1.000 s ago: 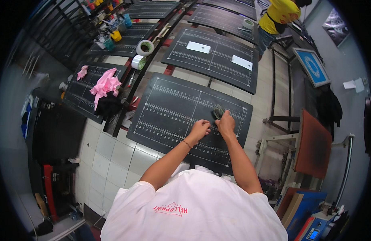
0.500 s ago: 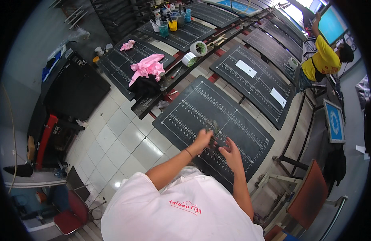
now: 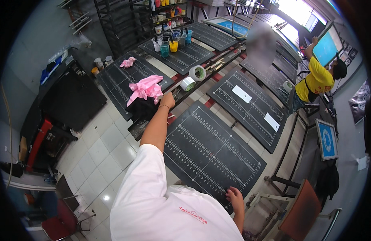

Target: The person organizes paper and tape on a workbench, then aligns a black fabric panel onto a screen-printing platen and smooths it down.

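My left hand [image 3: 168, 99] is stretched far out to the right edge of a crumpled pink cloth [image 3: 146, 87], which lies on a dark garment [image 3: 140, 108] at the corner of a black board. Whether its fingers grip the cloth is not visible. My right hand [image 3: 235, 196] rests with nothing in it on the near corner of a black printing board with white ruler lines [image 3: 211, 150], right in front of me.
Two tape rolls [image 3: 192, 78] lie just beyond the left hand. Paint cups [image 3: 169, 44] stand on a farther board. More black boards [image 3: 249, 102] lie to the right. A person in a yellow shirt [image 3: 316, 82] works at the far right. An orange chair [image 3: 300, 215] stands near right.
My left hand left the near board and reached out left to the pink cloth. My right hand drew back to the board's near corner. The view swung left.
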### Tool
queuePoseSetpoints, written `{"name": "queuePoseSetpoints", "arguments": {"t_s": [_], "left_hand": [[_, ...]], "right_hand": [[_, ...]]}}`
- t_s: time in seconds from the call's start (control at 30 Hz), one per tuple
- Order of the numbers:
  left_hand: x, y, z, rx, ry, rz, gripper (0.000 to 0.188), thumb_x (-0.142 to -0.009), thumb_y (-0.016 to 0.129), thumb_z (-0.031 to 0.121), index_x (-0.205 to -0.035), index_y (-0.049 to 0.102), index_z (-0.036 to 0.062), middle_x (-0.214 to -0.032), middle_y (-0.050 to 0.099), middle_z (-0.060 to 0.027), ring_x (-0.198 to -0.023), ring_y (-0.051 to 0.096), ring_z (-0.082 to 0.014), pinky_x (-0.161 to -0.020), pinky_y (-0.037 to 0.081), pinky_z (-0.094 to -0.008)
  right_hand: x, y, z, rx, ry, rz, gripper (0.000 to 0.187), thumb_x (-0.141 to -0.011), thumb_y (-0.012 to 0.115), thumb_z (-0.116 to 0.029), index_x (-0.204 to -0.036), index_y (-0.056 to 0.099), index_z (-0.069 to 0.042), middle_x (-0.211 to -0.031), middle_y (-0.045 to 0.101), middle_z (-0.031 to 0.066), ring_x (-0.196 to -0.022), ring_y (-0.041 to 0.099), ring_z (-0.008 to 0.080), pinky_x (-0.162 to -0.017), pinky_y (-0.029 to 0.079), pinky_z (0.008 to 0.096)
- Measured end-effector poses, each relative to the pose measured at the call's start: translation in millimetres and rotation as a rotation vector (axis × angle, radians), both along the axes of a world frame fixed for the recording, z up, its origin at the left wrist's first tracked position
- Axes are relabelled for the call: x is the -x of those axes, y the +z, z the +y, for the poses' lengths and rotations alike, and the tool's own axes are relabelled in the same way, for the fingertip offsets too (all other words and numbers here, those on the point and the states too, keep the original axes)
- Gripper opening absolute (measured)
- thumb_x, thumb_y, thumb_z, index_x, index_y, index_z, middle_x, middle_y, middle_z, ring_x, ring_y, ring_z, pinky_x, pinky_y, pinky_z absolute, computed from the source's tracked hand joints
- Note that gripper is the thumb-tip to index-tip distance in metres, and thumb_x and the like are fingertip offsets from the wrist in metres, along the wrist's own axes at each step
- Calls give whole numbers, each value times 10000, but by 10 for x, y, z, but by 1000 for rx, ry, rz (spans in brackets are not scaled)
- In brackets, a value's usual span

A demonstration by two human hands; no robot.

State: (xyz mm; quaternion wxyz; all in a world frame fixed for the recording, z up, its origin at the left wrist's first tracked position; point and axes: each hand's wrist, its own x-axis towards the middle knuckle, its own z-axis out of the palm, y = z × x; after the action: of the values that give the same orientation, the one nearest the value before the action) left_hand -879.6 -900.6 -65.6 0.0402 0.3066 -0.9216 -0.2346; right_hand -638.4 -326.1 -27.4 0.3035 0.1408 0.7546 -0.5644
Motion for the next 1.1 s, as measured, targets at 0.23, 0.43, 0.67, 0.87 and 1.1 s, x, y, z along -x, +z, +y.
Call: {"name": "queuePoseSetpoints", "arguments": {"t_s": [0.23,0.43,0.67,0.87,1.1], "left_hand": [[-158,-55,161,220,-34,98,244,-831,585,89,-1065,630,37,-1082,625,-203,-1067,599,-360,-913,490,-428],[-504,422,416,566,-86,459,344,-818,635,197,-1134,613,61,-1197,548,-119,-1162,493,-315,-970,418,-429],[-1073,447,-265,121,237,24,591,-843,657,383,-1296,517,31,-1263,557,-186,-1207,489,-376,-1036,367,-459],[-1173,-216,-418,203,8,186,359,-849,677,328,-940,613,-13,-975,642,-237,-958,597,-425,-827,462,-502],[-1126,-91,-670,275,285,569,386,-941,542,303,-965,593,-79,-958,601,-295,-932,560,-461,-814,431,-504]], "right_hand": [[-85,-97,180,-52,-48,-12,404,-929,605,-193,-1268,539,16,-1119,635,116,-914,633,166,-751,521,290],[-75,-156,305,-161,20,128,388,-929,610,-192,-1251,549,14,-1077,638,103,-887,627,157,-728,514,292],[-255,-181,453,-237,-1,71,384,-927,606,-180,-1252,551,16,-1036,650,98,-872,625,147,-720,510,284],[-265,-110,351,-285,61,186,446,-885,632,-217,-1240,558,44,-1081,680,176,-967,664,248,-832,512,341],[-346,141,247,-341,88,204,446,-894,650,-230,-1234,564,46,-1100,673,183,-974,662,246,-847,517,333]]}}
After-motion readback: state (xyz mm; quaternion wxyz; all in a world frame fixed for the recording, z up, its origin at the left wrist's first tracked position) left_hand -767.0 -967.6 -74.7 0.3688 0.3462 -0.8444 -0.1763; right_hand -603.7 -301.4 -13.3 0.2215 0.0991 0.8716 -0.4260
